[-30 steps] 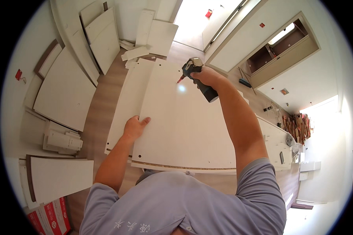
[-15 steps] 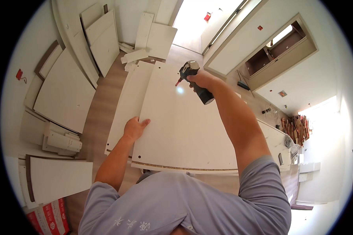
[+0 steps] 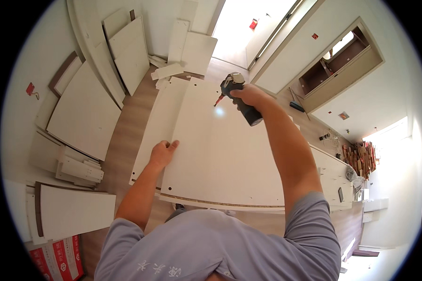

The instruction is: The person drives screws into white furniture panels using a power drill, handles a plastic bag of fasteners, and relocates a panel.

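Note:
My right hand (image 3: pixel 250 97) is wrapped around the grip of a dark cordless drill (image 3: pixel 233 85) with a grey top. Its reddish bit (image 3: pixel 218 99) points down and to the left, over the far part of a large white panel (image 3: pixel 220 154). A bright spot of light falls on the panel near the bit's tip; whether the tip touches the surface I cannot tell. At the panel's left long edge, my left hand (image 3: pixel 164 153) grips with the thumb on top, its other fingers partly hidden. A second white panel (image 3: pixel 160 119) lies alongside on the left, with dark round holes near its corners.
White boards (image 3: pixel 82 117) lean against the left wall. Offcuts (image 3: pixel 168 71) lie beyond the panels. Red-and-white packaging (image 3: pixel 61 257) sits at lower left. To the right are cables (image 3: pixel 330 137), a bundle of wood strips (image 3: pixel 359 159) and a wall recess (image 3: pixel 335 61).
The whole view has shifted slightly, moving the room a little to the right in the picture. Both hands and the drill keep nearly the same place over the panel.

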